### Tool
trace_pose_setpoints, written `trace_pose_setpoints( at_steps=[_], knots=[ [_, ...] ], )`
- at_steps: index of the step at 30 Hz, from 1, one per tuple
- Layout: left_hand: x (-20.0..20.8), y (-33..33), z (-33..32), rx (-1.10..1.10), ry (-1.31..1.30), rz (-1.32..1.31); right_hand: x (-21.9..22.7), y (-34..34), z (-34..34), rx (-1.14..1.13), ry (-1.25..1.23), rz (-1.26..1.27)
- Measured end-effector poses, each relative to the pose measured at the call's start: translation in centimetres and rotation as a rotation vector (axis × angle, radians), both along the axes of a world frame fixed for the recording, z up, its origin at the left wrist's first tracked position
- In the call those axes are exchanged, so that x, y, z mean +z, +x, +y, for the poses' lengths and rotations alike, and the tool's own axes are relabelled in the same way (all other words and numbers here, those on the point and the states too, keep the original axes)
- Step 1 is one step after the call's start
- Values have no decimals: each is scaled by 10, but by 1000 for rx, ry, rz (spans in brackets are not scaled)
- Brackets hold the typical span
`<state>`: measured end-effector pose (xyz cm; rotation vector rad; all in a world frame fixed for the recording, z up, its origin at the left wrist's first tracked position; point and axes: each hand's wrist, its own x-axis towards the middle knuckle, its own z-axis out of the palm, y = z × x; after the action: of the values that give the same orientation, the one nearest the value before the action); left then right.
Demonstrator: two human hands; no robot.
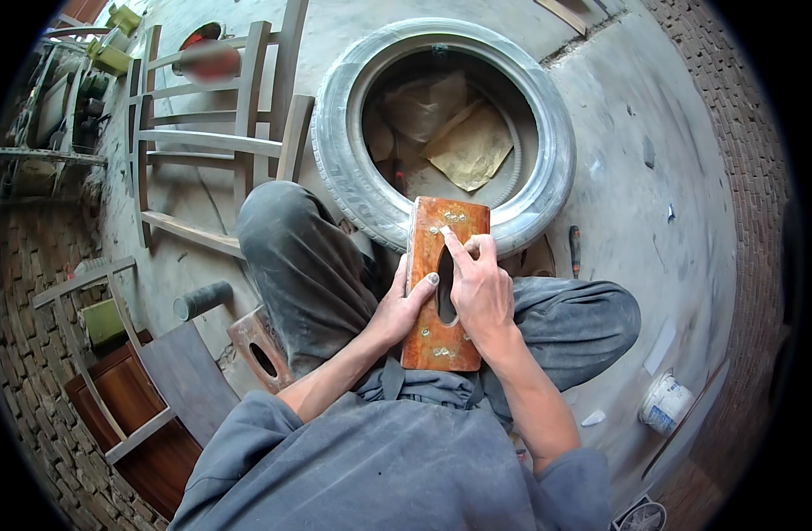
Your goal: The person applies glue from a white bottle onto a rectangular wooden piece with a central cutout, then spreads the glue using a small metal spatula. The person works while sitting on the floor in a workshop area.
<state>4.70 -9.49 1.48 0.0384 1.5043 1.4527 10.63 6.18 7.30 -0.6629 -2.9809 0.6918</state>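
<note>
A reddish-brown wooden tissue box (pixel 424 350) with a long oval opening and small pale flower inlays rests upright across my lap, its far end over the tyre's near rim. Around its left side my left hand (pixel 399 305) is closed, the thumb lying on the top face beside the opening. My right hand (pixel 482 292) is over the box's right half, index finger pressed to the face near the far inlays and the other fingers curled. A whitish patch shows at that fingertip; whether it is a small piece of something in the fingers is hard to make out.
A dusty tyre (pixel 335 115) lies ahead, with brownish sheets (pixel 472 146) inside. To the left are a wooden frame (pixel 194 137), a grey cylinder (pixel 203 301) and another box with an oval hole (pixel 257 345). At right are a screwdriver (pixel 575 252) and a white tub (pixel 667 403).
</note>
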Motion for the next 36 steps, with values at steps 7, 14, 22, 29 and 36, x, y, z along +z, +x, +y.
trace_pose_setpoints(
  at_steps=[7,14,22,29,36],
  knots=[
    [19,-5,1,-28,-31,20,7,3,-5,7,6,-8],
    [9,-2,0,-37,-15,49,7,0,-3,25,37,-31],
    [9,-3,-1,-63,-40,78,1,-1,-2,19,43,-3],
    [9,-3,-2,-49,-39,73,2,-16,-1,18,42,-55],
    [-2,4,-1,12,-1,117,6,-13,-3,39,48,-61]
  ],
)
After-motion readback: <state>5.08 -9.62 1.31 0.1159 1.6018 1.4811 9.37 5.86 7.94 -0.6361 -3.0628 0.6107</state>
